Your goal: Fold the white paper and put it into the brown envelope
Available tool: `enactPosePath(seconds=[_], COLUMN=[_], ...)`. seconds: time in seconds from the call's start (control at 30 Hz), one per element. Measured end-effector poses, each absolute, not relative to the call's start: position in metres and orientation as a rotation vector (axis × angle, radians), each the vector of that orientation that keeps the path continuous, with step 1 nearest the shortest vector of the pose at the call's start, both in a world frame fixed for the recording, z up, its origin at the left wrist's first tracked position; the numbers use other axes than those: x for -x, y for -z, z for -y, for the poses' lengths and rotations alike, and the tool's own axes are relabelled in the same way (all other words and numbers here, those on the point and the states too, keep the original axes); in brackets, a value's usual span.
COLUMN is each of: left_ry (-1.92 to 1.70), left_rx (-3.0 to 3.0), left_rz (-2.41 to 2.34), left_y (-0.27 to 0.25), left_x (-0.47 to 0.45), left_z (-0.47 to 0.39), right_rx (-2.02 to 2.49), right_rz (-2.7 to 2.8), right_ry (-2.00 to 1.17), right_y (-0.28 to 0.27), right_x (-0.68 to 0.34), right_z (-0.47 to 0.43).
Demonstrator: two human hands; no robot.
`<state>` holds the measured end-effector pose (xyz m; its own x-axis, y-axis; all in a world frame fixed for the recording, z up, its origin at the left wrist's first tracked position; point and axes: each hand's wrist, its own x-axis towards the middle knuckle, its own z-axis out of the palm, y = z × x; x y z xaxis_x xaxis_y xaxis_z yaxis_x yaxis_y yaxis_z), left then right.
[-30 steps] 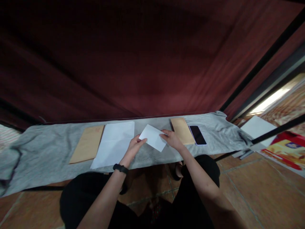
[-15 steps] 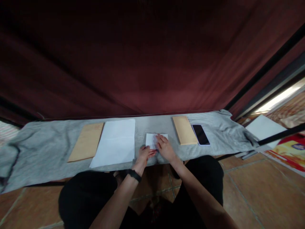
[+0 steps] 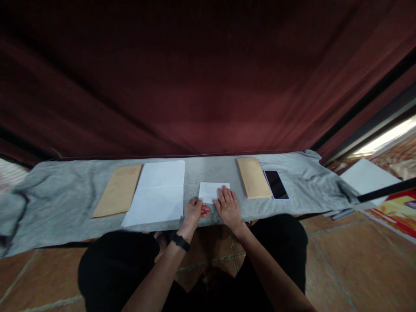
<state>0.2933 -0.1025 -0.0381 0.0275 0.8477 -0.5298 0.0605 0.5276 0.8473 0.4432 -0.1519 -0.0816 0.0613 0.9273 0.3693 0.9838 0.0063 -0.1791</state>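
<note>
A small folded sheet of white paper (image 3: 209,190) lies on the grey cloth in front of me. My left hand (image 3: 194,211) is closed at its lower left corner, thumb on top and the other fingers curled under the near edge. My right hand (image 3: 229,209) rests flat over the paper's right part, fingers stretched out and a little apart. To the left is a stack of larger white paper sheets (image 3: 159,193), a faint crease running across the top one.
A brown envelope (image 3: 117,190) lies left of the white sheets. On the right are a stack of smaller brown envelopes (image 3: 254,177) and a phone (image 3: 276,185). The grey cloth (image 3: 71,195) covers a narrow bench before a dark red curtain (image 3: 208,95).
My right hand has slid from the middle of the folded paper to its right side, its fingers now flatter. My left hand stays at the lower left corner.
</note>
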Motion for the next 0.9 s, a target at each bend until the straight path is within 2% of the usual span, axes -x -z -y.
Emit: enactPosePath(seconds=[0.23,0.4,0.53,0.67,0.9], left_ry=[-0.78,-0.889,-0.726,-0.532,-0.495], left_rx=[-1.028,-1.719,-2.122,-2.251,-2.436], left_rz=[-1.525,-1.447,-1.254,-1.309,-1.331], left_y=[0.032,0.028,0.039,0.054,0.065], left_x=[-0.29,-0.31,-0.333,-0.341,-0.33], left_z=[0.114,0.125,0.109,0.091,0.077], right_rx=[1.961,1.965,1.98,1.977,2.04], right_rz=[1.898,1.929,1.974,1.969,1.91], right_ry=[0.176,0.152,0.149,0.182,0.119], right_y=[0.081,0.08,0.081,0.082,0.076], right_x=[-0.443,-0.445,-0.446,-0.445,-0.442], right_z=[0.154,0.156,0.157,0.157,0.154])
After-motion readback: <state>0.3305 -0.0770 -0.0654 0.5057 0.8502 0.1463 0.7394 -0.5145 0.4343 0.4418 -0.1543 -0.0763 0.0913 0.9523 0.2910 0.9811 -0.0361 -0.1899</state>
